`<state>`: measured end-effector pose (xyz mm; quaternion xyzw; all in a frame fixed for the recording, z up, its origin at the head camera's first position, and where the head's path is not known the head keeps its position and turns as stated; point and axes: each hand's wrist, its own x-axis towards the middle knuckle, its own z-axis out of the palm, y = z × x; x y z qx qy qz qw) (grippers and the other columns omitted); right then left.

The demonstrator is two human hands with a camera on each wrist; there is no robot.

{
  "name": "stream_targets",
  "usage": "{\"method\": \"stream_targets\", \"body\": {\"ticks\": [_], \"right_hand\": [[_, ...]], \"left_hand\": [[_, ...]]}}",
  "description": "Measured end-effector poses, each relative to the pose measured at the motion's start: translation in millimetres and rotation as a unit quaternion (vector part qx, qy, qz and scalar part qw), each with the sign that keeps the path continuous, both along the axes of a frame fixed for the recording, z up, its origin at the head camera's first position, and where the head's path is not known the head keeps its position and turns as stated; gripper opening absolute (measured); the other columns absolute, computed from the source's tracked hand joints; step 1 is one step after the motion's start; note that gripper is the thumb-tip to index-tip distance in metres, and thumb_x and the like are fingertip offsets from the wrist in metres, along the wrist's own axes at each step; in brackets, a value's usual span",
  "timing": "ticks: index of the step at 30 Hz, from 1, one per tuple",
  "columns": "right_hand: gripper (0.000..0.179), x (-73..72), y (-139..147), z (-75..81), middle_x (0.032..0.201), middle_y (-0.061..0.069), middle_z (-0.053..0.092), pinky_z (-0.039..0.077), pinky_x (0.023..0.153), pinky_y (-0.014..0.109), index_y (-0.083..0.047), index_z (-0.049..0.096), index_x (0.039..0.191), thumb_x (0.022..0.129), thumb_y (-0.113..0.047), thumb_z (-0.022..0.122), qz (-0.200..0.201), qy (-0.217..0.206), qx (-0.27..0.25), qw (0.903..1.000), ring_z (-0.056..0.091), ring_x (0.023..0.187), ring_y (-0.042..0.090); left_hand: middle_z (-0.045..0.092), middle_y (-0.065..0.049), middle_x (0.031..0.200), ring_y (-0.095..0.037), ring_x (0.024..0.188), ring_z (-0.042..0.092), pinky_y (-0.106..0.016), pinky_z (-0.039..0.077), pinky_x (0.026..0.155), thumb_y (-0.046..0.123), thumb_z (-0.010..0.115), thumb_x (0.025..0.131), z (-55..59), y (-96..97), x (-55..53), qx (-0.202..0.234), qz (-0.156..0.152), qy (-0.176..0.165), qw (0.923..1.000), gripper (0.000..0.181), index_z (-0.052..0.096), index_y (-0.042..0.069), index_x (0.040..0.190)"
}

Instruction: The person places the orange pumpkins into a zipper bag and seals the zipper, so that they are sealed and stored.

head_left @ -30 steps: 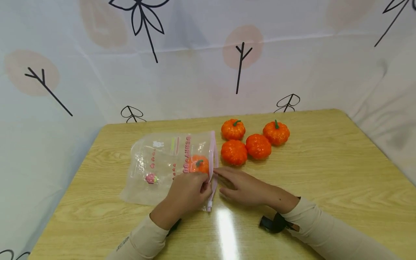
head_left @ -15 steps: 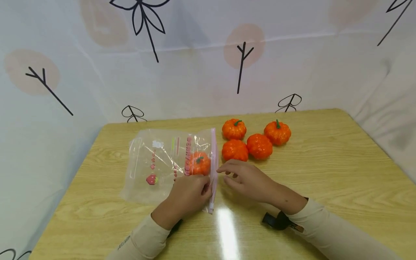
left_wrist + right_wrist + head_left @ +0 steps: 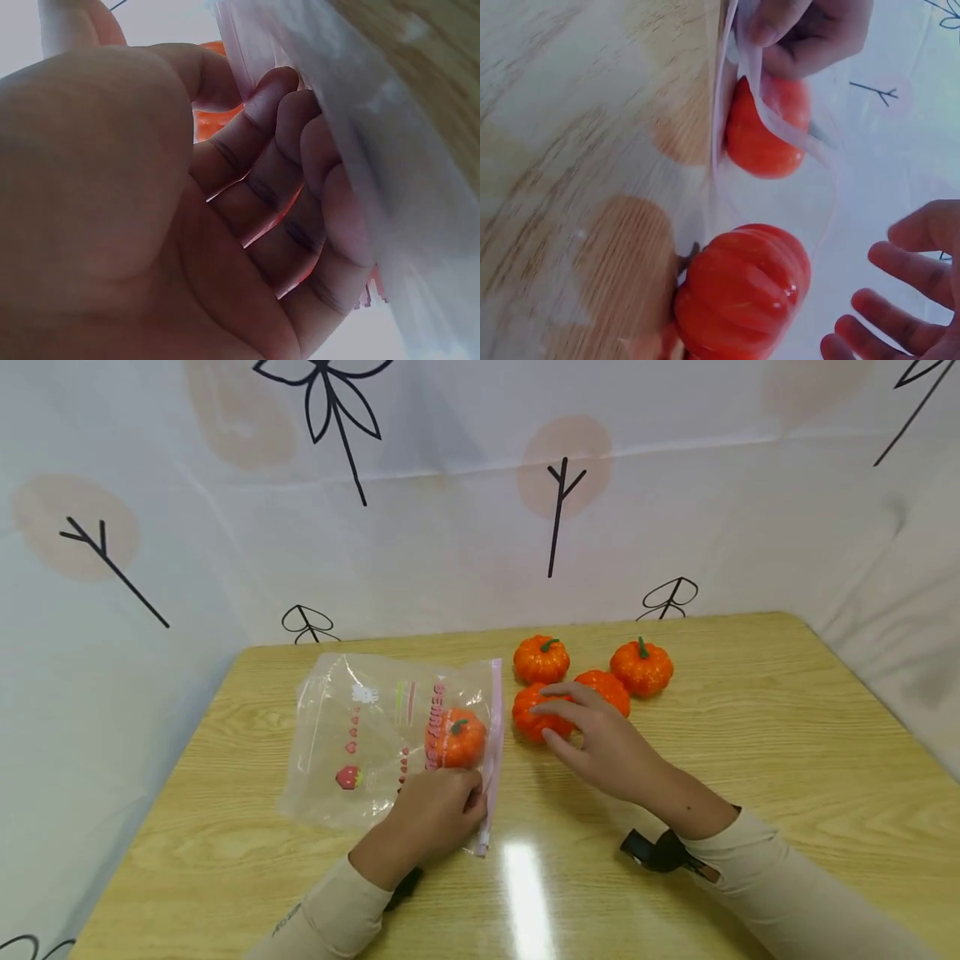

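A clear printed zip bag (image 3: pixel 390 710) with a pink zip edge lies at the table's left middle, one small orange pumpkin (image 3: pixel 463 740) inside near its mouth. My left hand (image 3: pixel 438 806) pinches the near part of the bag's mouth between thumb and curled fingers; in the right wrist view the mouth gapes a little. My right hand (image 3: pixel 607 739) reaches over the nearest loose pumpkin (image 3: pixel 527 717), its fingers spread and overlapping it in the head view. In the right wrist view the fingers (image 3: pixel 900 319) stand apart from that pumpkin's surface.
Beyond the right hand sit more orange pumpkins: one partly hidden pumpkin (image 3: pixel 603 687), a back left pumpkin (image 3: pixel 542 658) and a back right pumpkin (image 3: pixel 642 667), the last two with green stems. A patterned white cloth (image 3: pixel 450 552) hangs behind the wooden table (image 3: pixel 750 718).
My right hand has left the bag's mouth and moved right and away from me, over the nearest loose pumpkin. The left hand keeps its pinch on the bag, whose surface has shifted slightly.
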<state>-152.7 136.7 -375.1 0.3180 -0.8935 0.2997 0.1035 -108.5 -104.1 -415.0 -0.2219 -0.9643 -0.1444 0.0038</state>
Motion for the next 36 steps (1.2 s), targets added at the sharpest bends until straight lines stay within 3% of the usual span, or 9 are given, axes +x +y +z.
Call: {"method": "stream_targets", "body": {"ticks": [3,5,12,22,30,36], "right_hand": [[0.038,-2.8,0,-2.2,0.144,0.016,0.051,0.054,0.078,0.039,-0.008,0.066,0.127,0.089,-0.012,0.070,-0.003,-0.013,0.028,0.9995,0.055,0.123,0.034],[0.044,-4.5,0,-4.0,0.148,0.017,0.046,0.054,0.085,0.042,-0.008,0.063,0.132,0.089,-0.014,0.071,-0.003,-0.013,0.048,0.9987,0.052,0.126,0.036],[0.056,-5.6,2,-15.0,0.148,0.024,0.046,0.046,0.104,0.056,-0.007,0.060,0.137,0.084,-0.014,0.077,0.005,0.039,0.097,0.9945,0.049,0.132,0.044],[0.061,-6.7,-2,-17.8,0.149,0.023,0.046,0.045,0.105,0.055,-0.010,0.057,0.140,0.084,-0.019,0.078,0.007,0.039,0.133,0.9903,0.050,0.133,0.043],[0.068,-8.4,-6,-15.2,0.149,0.019,0.046,0.048,0.102,0.054,-0.013,0.053,0.144,0.082,-0.020,0.080,0.000,0.038,0.162,0.9861,0.048,0.136,0.040],[0.068,-10.4,-7,-14.3,0.140,0.016,0.051,0.052,0.097,0.052,-0.015,0.057,0.140,0.078,-0.015,0.084,-0.018,0.045,0.159,0.9860,0.054,0.126,0.037]], "left_hand": [[0.038,0.011,0.058,-0.007,0.053,0.039,-0.024,0.029,0.048,0.024,0.062,0.091,0.6,-0.4,-0.5,0.000,-0.001,-0.001,1.0000,0.032,0.046,0.022,0.063],[0.038,0.011,0.058,-0.007,0.053,0.039,-0.024,0.029,0.048,0.024,0.062,0.091,0.9,-0.8,-0.9,0.000,-0.001,0.000,1.0000,0.032,0.046,0.022,0.063],[0.037,0.011,0.057,-0.005,0.052,0.038,-0.024,0.029,0.049,0.023,0.061,0.090,-1.3,0.2,0.1,0.012,0.000,-0.031,0.9995,0.031,0.046,0.022,0.063],[0.034,0.011,0.053,-0.006,0.048,0.036,-0.027,0.028,0.046,0.022,0.061,0.084,2.9,5.2,-2.0,0.003,0.004,-0.066,0.9978,0.032,0.043,0.021,0.057],[0.033,0.010,0.053,-0.007,0.048,0.034,-0.026,0.027,0.046,0.025,0.059,0.093,3.2,2.3,-7.0,0.007,0.004,-0.081,0.9967,0.038,0.043,0.020,0.059],[0.031,0.011,0.055,-0.005,0.050,0.033,-0.023,0.025,0.047,0.024,0.061,0.092,3.8,-1.6,-9.7,0.025,-0.009,-0.091,0.9956,0.038,0.042,0.020,0.060]]}}
